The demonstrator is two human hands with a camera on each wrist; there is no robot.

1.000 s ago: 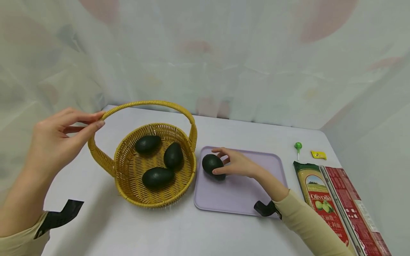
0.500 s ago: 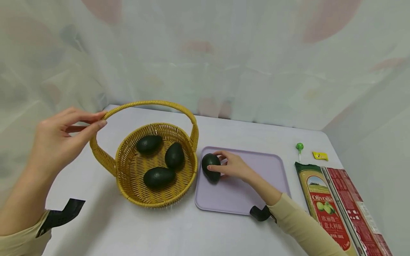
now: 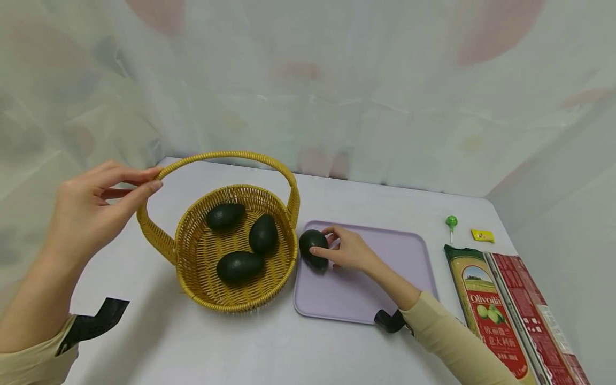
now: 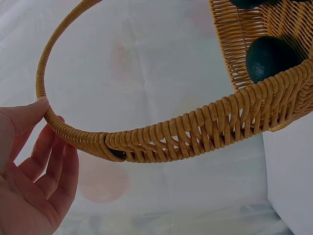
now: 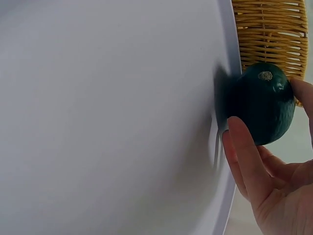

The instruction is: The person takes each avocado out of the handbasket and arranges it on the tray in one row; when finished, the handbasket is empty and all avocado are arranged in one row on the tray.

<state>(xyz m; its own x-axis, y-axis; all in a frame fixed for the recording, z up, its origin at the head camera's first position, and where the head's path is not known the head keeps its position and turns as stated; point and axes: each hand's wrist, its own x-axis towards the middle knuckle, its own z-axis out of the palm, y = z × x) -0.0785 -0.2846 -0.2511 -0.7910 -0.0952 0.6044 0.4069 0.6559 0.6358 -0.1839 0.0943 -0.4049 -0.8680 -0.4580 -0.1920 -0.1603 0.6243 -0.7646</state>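
Observation:
My left hand (image 3: 93, 206) pinches the handle (image 3: 231, 154) of a yellow-brown wicker basket (image 3: 185, 280) between thumb and fingers. Inside lie three dark green avocados: one toward the back (image 3: 224, 216), one at the right (image 3: 263, 234) and one at the front (image 3: 239, 267). On the basket's right is a pale purple tray (image 3: 385, 256). At the tray's left edge my right hand (image 3: 353, 249) grips another dark avocado (image 5: 264, 105), thumb on one side and fingers on the other. Whether that avocado still touches the tray I cannot tell.
Right of the tray lie an Olivoila pasta bag (image 3: 491, 310) and a red package (image 3: 534, 315). Behind them are a green lollipop (image 3: 451, 221) and a small yellow wrapped sweet (image 3: 483, 236). A patterned curtain (image 3: 308, 96) hangs behind the white table (image 3: 216, 353).
My right hand has closed its hold on the avocado and shifted slightly left toward the basket with it. The left hand still holds the handle.

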